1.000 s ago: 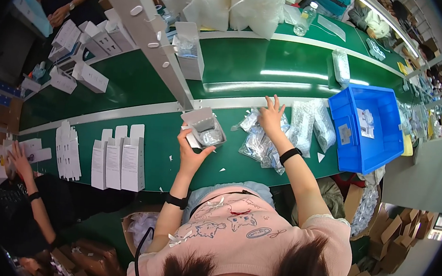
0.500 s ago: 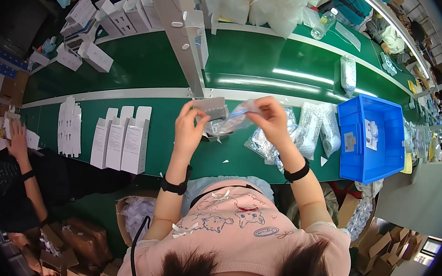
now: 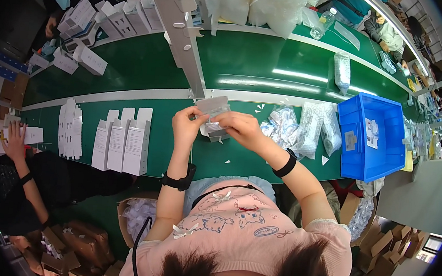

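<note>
Head view: the left hand [image 3: 188,125] and right hand [image 3: 238,128] meet above the green table [image 3: 148,68], both pinching 1 small grey box [image 3: 212,117] with its flap raised; a clear plastic bag [image 3: 214,127] sits between the fingertips at the box mouth. Just right of the right hand lie more clear packets [image 3: 298,126], then a blue bin [image 3: 372,136]. Left of the left hand stand 3 white cartons [image 3: 124,140].

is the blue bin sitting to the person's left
No, the blue bin stands at the right end of the green table, beyond the right hand, while the left hand is nearer the white boxes.
</note>
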A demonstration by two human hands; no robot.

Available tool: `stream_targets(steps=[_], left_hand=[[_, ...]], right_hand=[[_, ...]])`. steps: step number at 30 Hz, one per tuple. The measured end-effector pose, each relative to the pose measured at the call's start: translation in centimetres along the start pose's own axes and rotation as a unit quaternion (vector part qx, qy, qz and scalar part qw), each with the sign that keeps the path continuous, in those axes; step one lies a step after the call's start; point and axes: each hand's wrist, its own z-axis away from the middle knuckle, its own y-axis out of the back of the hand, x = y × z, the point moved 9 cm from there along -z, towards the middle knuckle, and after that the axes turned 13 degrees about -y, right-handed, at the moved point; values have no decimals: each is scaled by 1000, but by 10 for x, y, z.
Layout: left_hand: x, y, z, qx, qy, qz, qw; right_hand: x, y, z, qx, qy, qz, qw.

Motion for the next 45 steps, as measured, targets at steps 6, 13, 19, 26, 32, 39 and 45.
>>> stream_targets(steps=[6, 13, 19, 26, 32, 39, 45], left_hand=[[-12, -5, 3, -3, 50, 140, 989], [-6, -7, 1, 14, 14, 141, 990], [-6, 53, 14, 140, -110, 120, 977], [-104, 142, 76, -79, 133, -573, 805], [-73, 78, 76, -57, 8, -529, 847], [-56, -19, 104, -275, 25, -340, 899], [-53, -44, 58, -301, 4, -251, 920]], right_hand=[[2, -14, -1, -57, -1, 43, 997], [13, -37, 9, -172, -62, 333, 925], [27, -15, 14, -98, -103, 211, 967], [86, -22, 26, -83, -232, -71, 967], [133, 18, 8, 6, -329, -112, 938], [235, 126, -58, 234, -301, -42, 924], [252, 161, -40, 300, -229, 56, 924]])
